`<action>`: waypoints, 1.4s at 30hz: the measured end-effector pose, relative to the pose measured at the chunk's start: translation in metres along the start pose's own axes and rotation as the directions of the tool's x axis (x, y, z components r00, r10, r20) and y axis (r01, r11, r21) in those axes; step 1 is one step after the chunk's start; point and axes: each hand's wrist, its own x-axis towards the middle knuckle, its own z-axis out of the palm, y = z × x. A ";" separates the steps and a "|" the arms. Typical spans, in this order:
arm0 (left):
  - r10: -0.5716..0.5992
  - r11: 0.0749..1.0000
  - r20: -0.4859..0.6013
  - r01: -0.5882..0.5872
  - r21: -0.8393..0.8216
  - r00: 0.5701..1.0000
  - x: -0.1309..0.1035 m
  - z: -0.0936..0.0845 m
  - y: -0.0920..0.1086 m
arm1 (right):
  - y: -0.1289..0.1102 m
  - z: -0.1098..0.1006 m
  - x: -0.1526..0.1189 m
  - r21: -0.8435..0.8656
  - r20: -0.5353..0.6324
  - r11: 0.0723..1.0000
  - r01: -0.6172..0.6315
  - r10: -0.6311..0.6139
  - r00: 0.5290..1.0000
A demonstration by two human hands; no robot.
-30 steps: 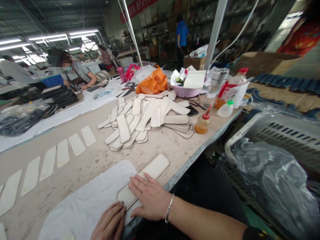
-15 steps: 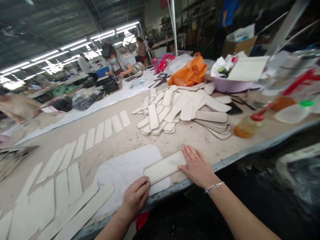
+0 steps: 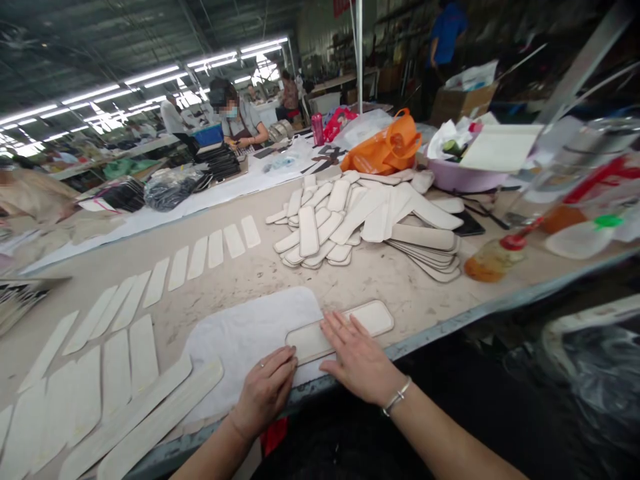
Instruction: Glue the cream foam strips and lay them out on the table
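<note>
A long off-white panel with rounded corners and a darker edge (image 3: pixel 367 316) lies at the table's front, its left part over a white cloth sheet (image 3: pixel 225 333). My right hand (image 3: pixel 357 357) rests flat on the middle of this panel, fingers stretched out. At the panel's left end my left hand (image 3: pixel 267 387) has its fingers curled together on the near corner; the thumb is mostly hidden. Thin off-white strips (image 3: pixel 143 353) lie in rows to the left, two longer ones close to the cloth. Beyond my hands is a heap of similar edged panels (image 3: pixel 309 233).
Right of the heap stands a bottle of amber liquid with a red cap (image 3: pixel 495 257), near a green-capped bottle (image 3: pixel 583 237). Behind are an orange bag (image 3: pixel 385 148) and a purple basin (image 3: pixel 465 177). A co-worker (image 3: pixel 237 123) sits across the table, whose front edge (image 3: pixel 450 327) runs diagonally.
My right hand has slid left along the panel, from its right end to its middle, uncovering that end. My left hand stays at the left corner. The view has shifted slightly.
</note>
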 end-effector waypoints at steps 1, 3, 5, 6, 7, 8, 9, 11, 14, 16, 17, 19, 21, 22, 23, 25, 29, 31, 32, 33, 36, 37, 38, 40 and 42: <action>0.003 1.000 0.005 -0.003 0.011 1.000 0.000 0.000 0.000 | -0.007 0.002 0.000 0.043 0.015 0.998 0.034 -0.035 0.999; 0.010 0.999 0.009 -0.010 0.041 1.000 -0.001 0.000 0.000 | -0.015 0.006 0.000 0.098 0.037 0.993 0.063 -0.067 0.997; 0.024 0.997 0.011 -0.024 0.068 1.000 -0.001 0.000 -0.001 | -0.015 0.008 -0.001 0.112 0.048 0.993 0.046 -0.051 0.998; 0.031 0.997 0.011 -0.032 0.076 0.999 -0.002 0.000 -0.002 | -0.013 0.009 -0.002 0.106 0.049 0.994 0.022 -0.028 0.998; 0.034 0.996 0.010 -0.035 0.080 0.999 -0.002 0.001 -0.003 | -0.009 0.009 -0.004 0.092 0.048 0.996 -0.009 0.004 0.999; 0.036 0.996 0.012 -0.036 0.082 0.999 -0.002 0.001 -0.004 | -0.005 0.008 -0.006 0.072 0.047 0.996 -0.045 0.042 0.998; 0.032 0.996 0.014 -0.033 0.081 0.999 -0.003 0.002 -0.004 | 0.000 0.007 -0.008 0.048 0.047 0.995 -0.082 0.079 0.996; 0.006 0.997 0.012 -0.007 0.073 1.000 -0.003 0.002 -0.004 | 0.010 0.005 -0.015 -0.007 0.042 0.988 -0.153 0.153 0.987; -0.053 0.998 0.006 0.053 0.042 0.999 -0.002 0.001 -0.002 | 0.023 0.003 -0.024 -0.094 0.038 0.968 -0.231 0.235 0.971; -0.085 0.996 0.007 0.085 0.016 0.996 -0.002 0.000 0.001 | 0.029 0.002 -0.028 -0.152 0.039 0.952 -0.264 0.273 0.961; -0.091 0.996 0.006 0.091 0.007 0.996 -0.001 -0.001 0.002 | 0.030 0.002 -0.029 -0.178 0.035 0.944 -0.280 0.290 0.956; -0.087 0.996 -0.010 0.087 0.008 0.996 -0.001 -0.002 0.004 | 0.029 0.002 -0.028 -0.213 0.012 0.924 -0.318 0.328 0.945; -0.068 0.997 -0.021 0.068 0.018 0.997 0.000 -0.002 0.005 | 0.022 0.001 -0.023 -0.219 -0.031 0.905 -0.364 0.367 0.930; -0.061 0.998 -0.020 0.061 0.022 0.998 0.000 -0.002 0.005 | 0.017 0.000 -0.020 -0.208 -0.050 0.908 -0.364 0.361 0.931; -0.055 0.998 -0.017 0.056 0.024 0.998 0.000 -0.003 0.006 | 0.009 -0.001 -0.017 -0.188 -0.060 0.925 -0.331 0.326 0.943; -0.050 0.998 -0.016 0.050 0.031 0.999 0.001 -0.003 0.006 | -0.007 0.000 -0.009 -0.122 -0.054 0.976 -0.183 0.178 0.983; -0.041 0.997 -0.033 0.043 0.059 0.999 0.001 -0.003 0.006 | -0.030 0.012 0.000 0.018 0.004 0.999 0.046 -0.046 0.999; -0.039 0.998 -0.021 0.040 0.056 0.999 0.000 -0.003 0.005 | -0.028 0.018 0.000 0.028 0.028 1.000 0.014 -0.015 0.999; -0.039 0.998 -0.014 0.040 0.051 0.999 0.000 -0.002 0.005 | -0.023 0.020 -0.002 0.016 0.036 1.000 -0.022 0.021 0.999; -0.037 0.998 -0.011 0.037 0.046 0.999 -0.001 -0.002 0.004 | -0.017 0.021 -0.004 -0.002 0.040 0.998 -0.066 0.066 0.997; -0.011 0.999 -0.035 0.012 0.036 0.999 -0.001 0.000 0.000 | 0.007 0.014 -0.015 -0.082 0.041 0.973 -0.216 0.220 0.975; 0.002 0.999 -0.049 -0.001 0.034 0.999 0.000 0.001 -0.001 | 0.016 0.010 -0.019 -0.111 0.042 0.957 -0.268 0.274 0.961; 0.014 0.999 -0.064 -0.011 0.033 0.998 0.000 0.002 -0.002 | 0.024 0.005 -0.022 -0.141 0.043 0.937 -0.321 0.330 0.943; 0.033 0.999 -0.094 -0.030 0.037 0.995 0.002 0.003 -0.003 | 0.038 -0.005 -0.028 -0.196 0.036 0.882 -0.429 0.443 0.896; 0.049 0.998 -0.111 -0.044 0.045 0.993 0.003 0.003 -0.003 | 0.047 -0.014 -0.032 -0.232 -0.010 0.807 -0.543 0.556 0.831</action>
